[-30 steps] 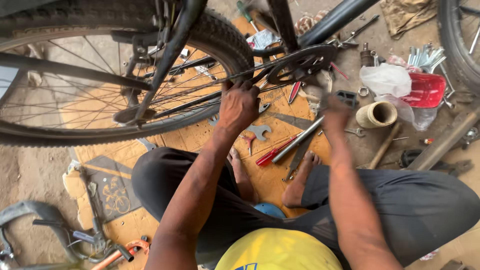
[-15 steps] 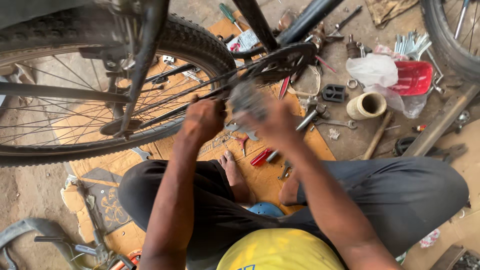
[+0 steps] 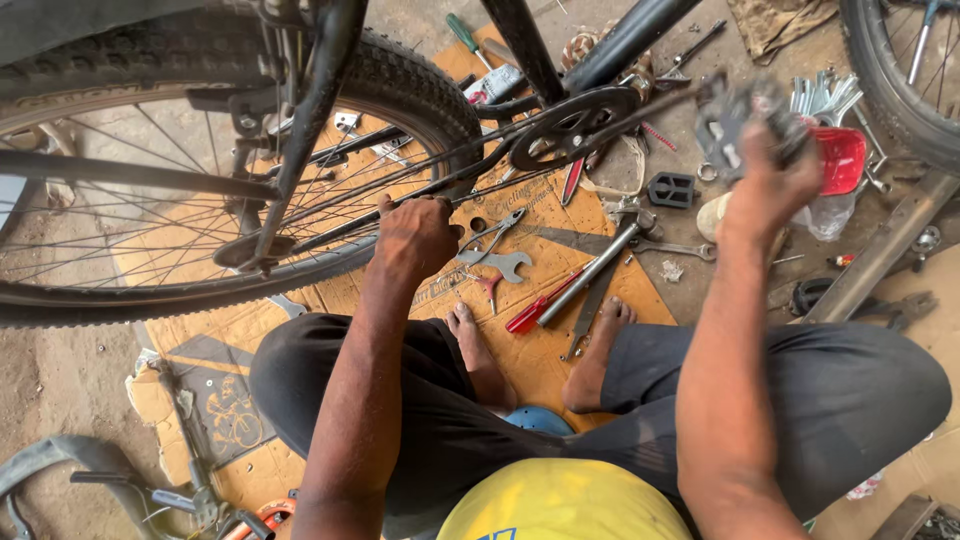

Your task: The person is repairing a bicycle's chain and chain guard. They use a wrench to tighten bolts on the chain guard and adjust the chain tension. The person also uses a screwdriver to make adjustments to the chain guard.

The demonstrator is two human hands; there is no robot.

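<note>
- My right hand (image 3: 765,180) is raised over the tool clutter, fingers clamped around a dark pedal (image 3: 740,120); motion blur hides its details.
- I judge the pedal stiff, compact and moderately heavy, probably greasy, so a full wrap around its body seems safer than pinching an edge.
- My left hand (image 3: 415,235) rests fingers curled together on the crank arm (image 3: 470,175), close beside the rear tyre (image 3: 420,90); I cannot tell whether the grip is tight.
- The crank arm looks rigid metal; I judge that holding it near its free end gives the best leverage.
- Just beyond, the black chainring (image 3: 572,125) carries the chain (image 3: 400,165), likely oily and slippery.
- On the cardboard mat (image 3: 560,360) by my bare feet lie a flat spanner (image 3: 500,265), a red-handled tool (image 3: 540,310) and a steel bar (image 3: 590,272).
- A second black pedal (image 3: 670,190) lies on the ground nearby, with a red container (image 3: 842,160) further right.
</note>
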